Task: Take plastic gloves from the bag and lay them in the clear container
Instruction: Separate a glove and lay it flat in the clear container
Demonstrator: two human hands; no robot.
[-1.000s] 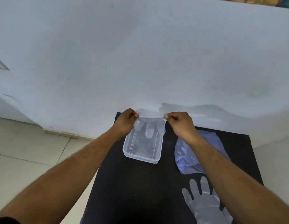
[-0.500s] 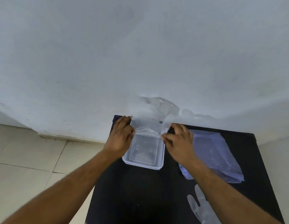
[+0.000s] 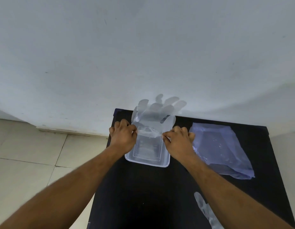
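A thin clear plastic glove [image 3: 154, 115] stands spread out above the far end of the clear container [image 3: 148, 160], its fingers pointing up against the wall. My left hand [image 3: 123, 136] pinches the glove's cuff at the left corner. My right hand [image 3: 178, 140] pinches the cuff at the right corner. The cuff hangs just over the container's far rim. The bluish plastic bag [image 3: 221, 149] lies flat to the right of the container. Another clear glove [image 3: 207, 212] lies on the table near my right forearm, partly hidden by it.
Everything rests on a small black table [image 3: 143, 195] pushed against a white wall [image 3: 143, 55]. Pale floor tiles [image 3: 28, 162] show to the left of the table's left edge.
Both hands dropped lower toward the container's far end, still pinching the cuff. The glove flipped from hanging fingers-down over the container to fanning upward against the wall.
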